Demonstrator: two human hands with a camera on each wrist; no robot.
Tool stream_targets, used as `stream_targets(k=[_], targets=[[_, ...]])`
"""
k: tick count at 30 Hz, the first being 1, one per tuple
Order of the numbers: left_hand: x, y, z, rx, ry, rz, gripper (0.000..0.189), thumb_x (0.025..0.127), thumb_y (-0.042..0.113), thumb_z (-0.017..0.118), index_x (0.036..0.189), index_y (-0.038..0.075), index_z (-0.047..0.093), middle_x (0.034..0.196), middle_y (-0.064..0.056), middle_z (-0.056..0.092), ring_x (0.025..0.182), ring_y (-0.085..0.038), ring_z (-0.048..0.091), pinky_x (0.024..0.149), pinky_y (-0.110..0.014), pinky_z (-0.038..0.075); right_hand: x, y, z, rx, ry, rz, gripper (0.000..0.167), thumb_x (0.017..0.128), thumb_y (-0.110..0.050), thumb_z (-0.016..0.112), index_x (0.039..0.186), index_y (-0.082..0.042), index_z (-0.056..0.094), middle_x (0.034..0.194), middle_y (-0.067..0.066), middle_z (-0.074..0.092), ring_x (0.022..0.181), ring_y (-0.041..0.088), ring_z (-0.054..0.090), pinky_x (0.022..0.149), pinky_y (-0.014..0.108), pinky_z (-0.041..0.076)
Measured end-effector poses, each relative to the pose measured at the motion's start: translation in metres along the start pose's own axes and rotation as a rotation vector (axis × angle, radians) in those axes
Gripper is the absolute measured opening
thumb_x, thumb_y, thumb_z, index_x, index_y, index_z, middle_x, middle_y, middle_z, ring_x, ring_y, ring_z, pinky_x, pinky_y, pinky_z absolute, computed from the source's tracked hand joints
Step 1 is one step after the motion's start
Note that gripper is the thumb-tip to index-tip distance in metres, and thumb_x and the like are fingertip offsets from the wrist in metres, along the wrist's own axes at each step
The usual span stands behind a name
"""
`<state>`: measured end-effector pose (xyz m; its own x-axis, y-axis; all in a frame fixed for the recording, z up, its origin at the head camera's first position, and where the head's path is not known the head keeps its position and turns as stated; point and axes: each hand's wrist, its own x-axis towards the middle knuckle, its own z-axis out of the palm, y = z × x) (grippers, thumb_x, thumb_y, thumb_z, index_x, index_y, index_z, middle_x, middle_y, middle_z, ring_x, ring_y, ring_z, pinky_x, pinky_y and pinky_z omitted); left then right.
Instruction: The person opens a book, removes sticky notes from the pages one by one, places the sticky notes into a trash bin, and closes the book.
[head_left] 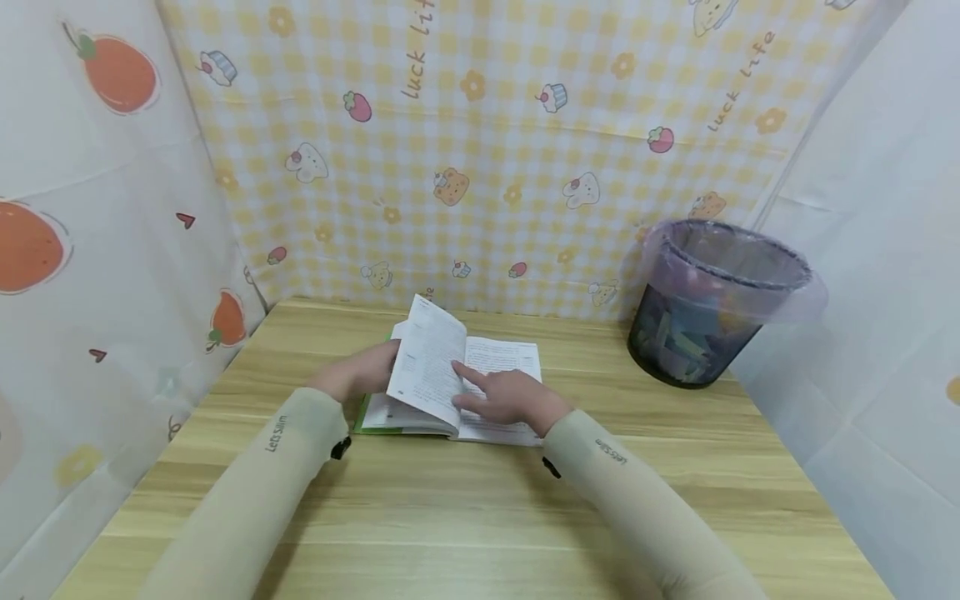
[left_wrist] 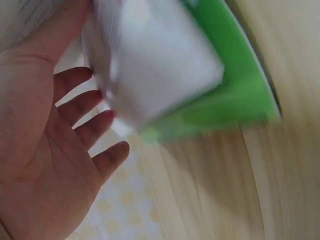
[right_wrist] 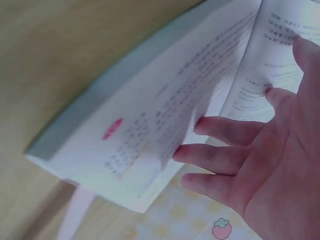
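An open book [head_left: 504, 357] with printed pages and a green cover [left_wrist: 242, 92] lies on the table. One or more of its leaves [head_left: 429, 354] stand raised near the middle. My left hand [head_left: 363, 372] reaches behind the raised paper, which hides its fingertips in the head view. In the left wrist view, that hand's fingers are loosely extended beside the page edges. From the right, my right hand [head_left: 510, 396] lies over the right-hand page, index finger and thumb stretched toward the raised paper near the spine. Its other fingers [right_wrist: 227, 131] extend, slightly bent, in the right wrist view.
A dark bin [head_left: 678, 333] with a purple liner [head_left: 795, 300] stands at the table's back right, with several things inside. Patterned cloths hang behind [head_left: 510, 167] and at both sides of the wood-grain table [head_left: 420, 517].
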<state>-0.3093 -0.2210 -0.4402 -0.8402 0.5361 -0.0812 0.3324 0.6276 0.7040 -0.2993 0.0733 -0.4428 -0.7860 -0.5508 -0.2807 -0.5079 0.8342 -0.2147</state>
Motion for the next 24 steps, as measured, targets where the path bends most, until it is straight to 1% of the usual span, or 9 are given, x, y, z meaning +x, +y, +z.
stream_targets(k=[3,5,8,11,13,15,17,19,24], targets=[[-0.010,-0.005,-0.010,0.095,0.039,-0.103,0.048,0.111,0.016,0.061,0.158,0.007,0.056,0.164,-0.022,0.056,0.155,-0.049,0.047,0.129,-0.068,0.035,0.000,-0.005,-0.003,-0.013,-0.018,0.012,0.074,0.109,-0.076,0.038,0.175,-0.049,0.019,0.153,0.014,0.068,0.146,0.033,0.062,0.123,0.051,0.049],[-0.014,-0.004,-0.016,0.170,0.095,-0.154,0.050,0.113,0.017,0.058,0.161,0.005,0.053,0.165,-0.025,0.053,0.156,-0.051,0.045,0.129,-0.069,0.034,0.000,-0.007,-0.004,-0.019,-0.022,0.016,0.074,0.108,-0.076,0.040,0.174,-0.049,0.020,0.138,0.014,0.077,0.140,0.031,0.067,0.121,0.050,0.051],[-0.016,0.004,-0.024,0.227,0.212,-0.172,0.053,0.115,0.020,0.053,0.164,-0.001,0.047,0.167,-0.029,0.048,0.152,-0.052,0.049,0.127,-0.068,0.039,0.000,-0.009,-0.006,-0.028,-0.022,0.023,0.075,0.108,-0.076,0.041,0.174,-0.048,0.021,0.121,0.014,0.081,0.130,0.029,0.072,0.117,0.049,0.054],[-0.011,0.023,-0.023,0.217,0.254,-0.129,0.056,0.113,0.021,0.057,0.163,-0.003,0.046,0.167,-0.029,0.048,0.151,-0.051,0.050,0.127,-0.067,0.040,0.000,-0.011,-0.006,-0.038,-0.021,0.026,0.076,0.107,-0.076,0.042,0.174,-0.048,0.021,0.126,0.013,0.080,0.128,0.028,0.073,0.115,0.048,0.055],[-0.007,0.037,-0.017,0.212,0.191,-0.090,0.062,0.109,0.023,0.065,0.163,-0.002,0.046,0.169,-0.028,0.046,0.153,-0.050,0.047,0.129,-0.067,0.037,0.001,-0.012,-0.005,-0.040,-0.022,0.025,0.076,0.108,-0.076,0.041,0.175,-0.047,0.020,0.130,0.014,0.080,0.128,0.029,0.073,0.113,0.049,0.057],[0.000,0.049,-0.007,0.233,0.083,-0.058,0.072,0.105,0.028,0.074,0.165,0.000,0.045,0.172,-0.027,0.042,0.160,-0.050,0.039,0.132,-0.067,0.031,0.001,-0.014,-0.004,-0.043,-0.017,0.019,0.076,0.108,-0.075,0.041,0.175,-0.046,0.020,0.134,0.014,0.079,0.128,0.031,0.073,0.111,0.050,0.058],[0.006,0.058,0.005,0.256,-0.030,-0.048,0.083,0.101,0.033,0.080,0.168,0.003,0.041,0.177,-0.025,0.034,0.165,-0.048,0.031,0.135,-0.065,0.026,0.000,-0.014,-0.003,-0.051,-0.007,0.009,0.076,0.108,-0.075,0.039,0.176,-0.044,0.020,0.132,0.015,0.079,0.128,0.032,0.073,0.109,0.052,0.059],[0.012,0.063,0.015,0.271,-0.108,-0.065,0.091,0.099,0.039,0.081,0.172,0.008,0.036,0.181,-0.022,0.025,0.169,-0.044,0.022,0.138,-0.062,0.021,-0.002,-0.013,-0.003,-0.061,0.009,-0.001,0.076,0.109,-0.075,0.039,0.176,-0.043,0.022,0.131,0.016,0.079,0.129,0.033,0.073,0.108,0.053,0.059],[0.019,0.064,0.028,0.258,-0.143,-0.128,0.096,0.098,0.047,0.082,0.174,0.015,0.032,0.185,-0.017,0.016,0.172,-0.040,0.016,0.138,-0.062,0.021,-0.009,-0.005,0.000,-0.050,0.035,0.006,0.071,0.111,-0.072,0.034,0.175,-0.043,0.025,0.149,0.017,0.071,0.142,0.036,0.066,0.118,0.054,0.053]])
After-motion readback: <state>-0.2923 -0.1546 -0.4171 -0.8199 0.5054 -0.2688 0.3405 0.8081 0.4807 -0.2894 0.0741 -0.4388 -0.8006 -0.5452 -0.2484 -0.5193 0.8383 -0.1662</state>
